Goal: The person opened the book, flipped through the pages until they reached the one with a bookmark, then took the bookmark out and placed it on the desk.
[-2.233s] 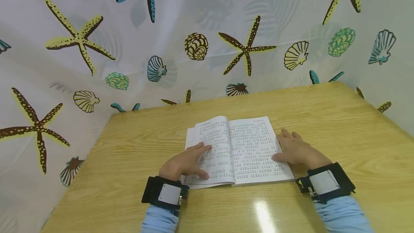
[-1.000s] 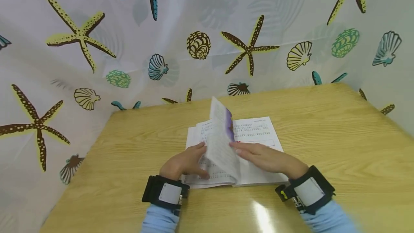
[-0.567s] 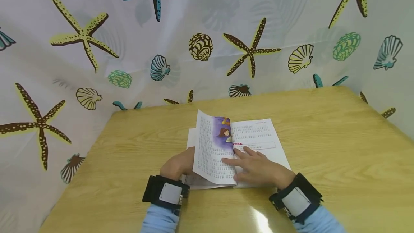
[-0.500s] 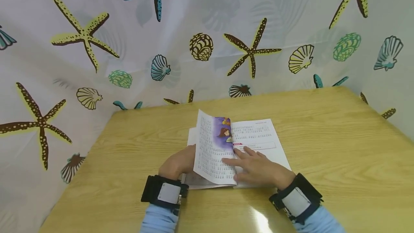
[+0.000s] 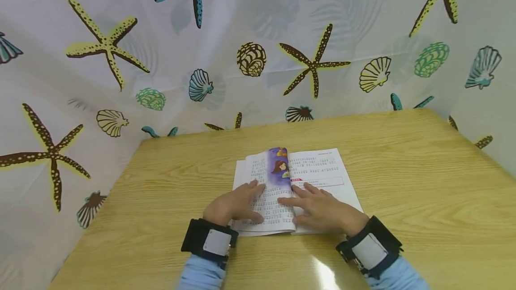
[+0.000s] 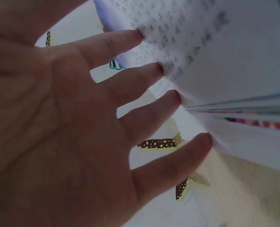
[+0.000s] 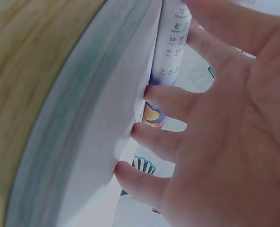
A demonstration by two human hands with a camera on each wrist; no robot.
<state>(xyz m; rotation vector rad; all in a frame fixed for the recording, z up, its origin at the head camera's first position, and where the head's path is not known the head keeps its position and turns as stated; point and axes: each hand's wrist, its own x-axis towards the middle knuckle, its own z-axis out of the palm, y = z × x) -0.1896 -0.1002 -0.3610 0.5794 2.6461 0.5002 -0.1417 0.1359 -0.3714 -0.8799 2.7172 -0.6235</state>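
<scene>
An open book [image 5: 322, 164] lies on the wooden table, with printed text on both pages and a purple picture of a figure on the left page near the fold. My left hand [image 5: 235, 202] rests on the left page, its fingers spread and fingertips touching the paper. Across the fold and the lower right page lies my right hand [image 5: 322, 209], fingers spread. In the left wrist view the left fingertips [image 6: 173, 97] press the page above the layered page edges. The right wrist view shows the right fingertips [image 7: 137, 128] on the paper by the fold.
The light wooden table [image 5: 173, 178] extends round the book on all sides. Behind it hangs a white cloth [image 5: 225, 17] printed with starfish and shells. Black straps with pale plates [image 5: 217, 241] sit on both wrists, above light blue sleeves.
My right hand swept a page over from right to left, uncovering the purple picture. The left hand, briefly hidden beneath that page, now lies on top of it, and the page is flat.
</scene>
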